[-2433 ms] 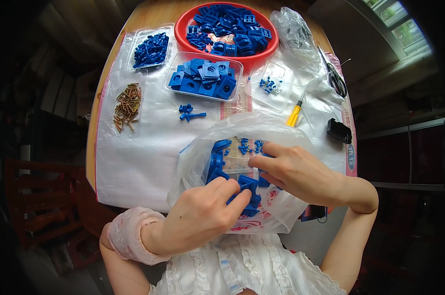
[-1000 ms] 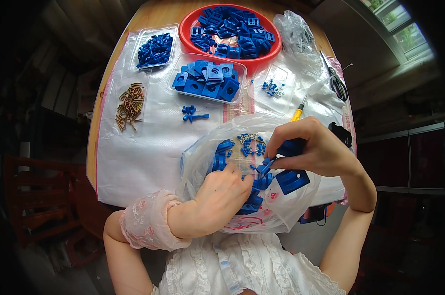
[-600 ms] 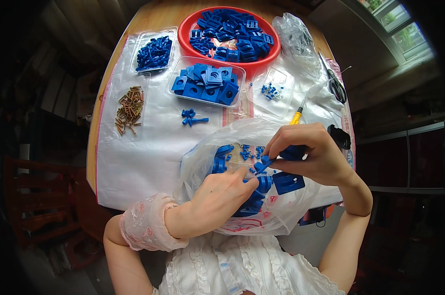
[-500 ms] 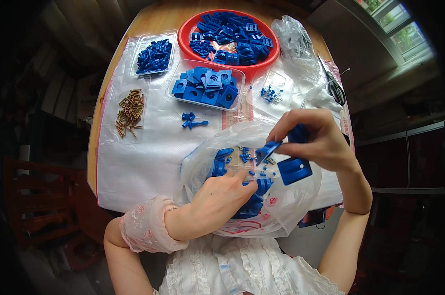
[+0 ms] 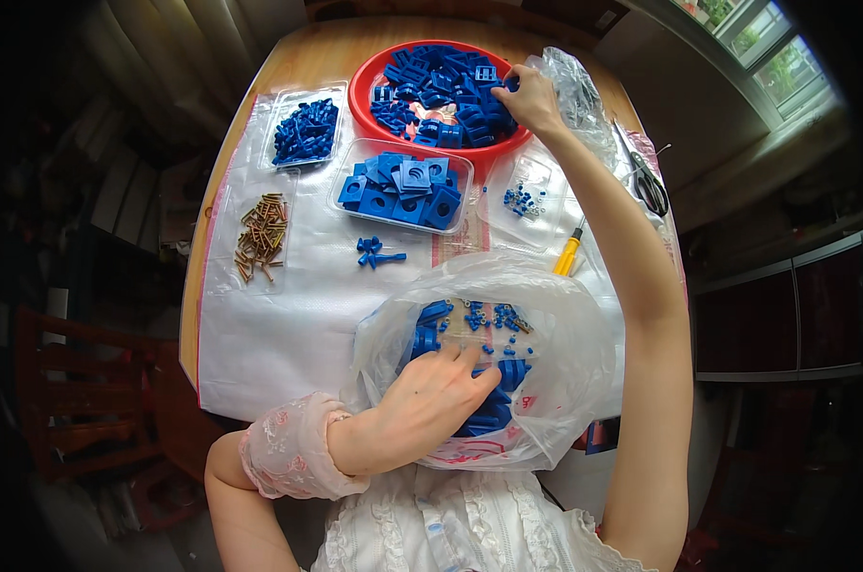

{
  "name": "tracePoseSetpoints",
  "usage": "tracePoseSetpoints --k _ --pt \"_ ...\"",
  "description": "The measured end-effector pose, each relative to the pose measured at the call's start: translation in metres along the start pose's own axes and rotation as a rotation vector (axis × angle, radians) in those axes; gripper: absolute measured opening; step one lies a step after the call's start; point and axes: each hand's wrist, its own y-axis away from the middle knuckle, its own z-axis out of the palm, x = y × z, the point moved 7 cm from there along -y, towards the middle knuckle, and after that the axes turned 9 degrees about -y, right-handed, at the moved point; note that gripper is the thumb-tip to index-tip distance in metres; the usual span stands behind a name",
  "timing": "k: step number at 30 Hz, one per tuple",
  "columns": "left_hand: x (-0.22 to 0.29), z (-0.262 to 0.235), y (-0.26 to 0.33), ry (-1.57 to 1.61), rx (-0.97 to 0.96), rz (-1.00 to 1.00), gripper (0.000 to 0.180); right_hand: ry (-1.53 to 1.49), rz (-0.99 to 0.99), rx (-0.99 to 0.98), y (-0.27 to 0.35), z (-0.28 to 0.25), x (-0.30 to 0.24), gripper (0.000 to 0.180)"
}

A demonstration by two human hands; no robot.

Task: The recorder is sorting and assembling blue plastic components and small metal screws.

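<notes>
Daylight from the window (image 5: 765,48) brightens the table (image 5: 288,57); edges fall dark, bent by fisheye, focus sharp centrally.

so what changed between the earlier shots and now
The right hand left the clear bag, carrying blue pieces it had picked out, and reached up to the red bowl; whether it still grips them cannot be seen. The left hand stayed inside the bag among the blue parts. The trays, screws and scissors did not move.

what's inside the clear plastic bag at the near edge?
Blue plastic parts lie loose in the clear bag, some tiny. The left hand reaches in and covers part of the pile; what lies beneath it cannot be seen.
</notes>
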Motion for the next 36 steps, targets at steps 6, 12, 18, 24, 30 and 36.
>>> tracePoseSetpoints --k 6,12,18,24,30,36 --pt "0.001 0.002 -0.006 -0.052 0.029 0.037 0.015 -0.343 0.107 -0.175 -0.019 0.009 0.038 0.053" --pt "-0.01 -0.014 -0.011 0.199 0.065 0.008 0.016 -0.379 -0.142 -0.233 -0.002 -0.036 -0.014 0.033" --pt "-0.053 -0.037 0.011 0.785 0.013 -0.251 0.031 -0.409 -0.34 -0.463 0.14 -0.155 -0.172 0.014" --pt "-0.045 -0.039 0.017 1.606 -0.318 -0.341 0.043 0.032 -0.465 -0.982 0.282 -0.12 -0.192 0.015" --pt "-0.042 -0.017 0.023 1.571 -0.33 -0.333 0.014 0.14 -0.568 -1.09 0.328 -0.097 -0.176 0.019" --pt "-0.025 -0.029 0.002 0.101 0.161 -0.167 0.014 0.196 -0.77 -1.044 0.347 -0.085 -0.161 0.016"
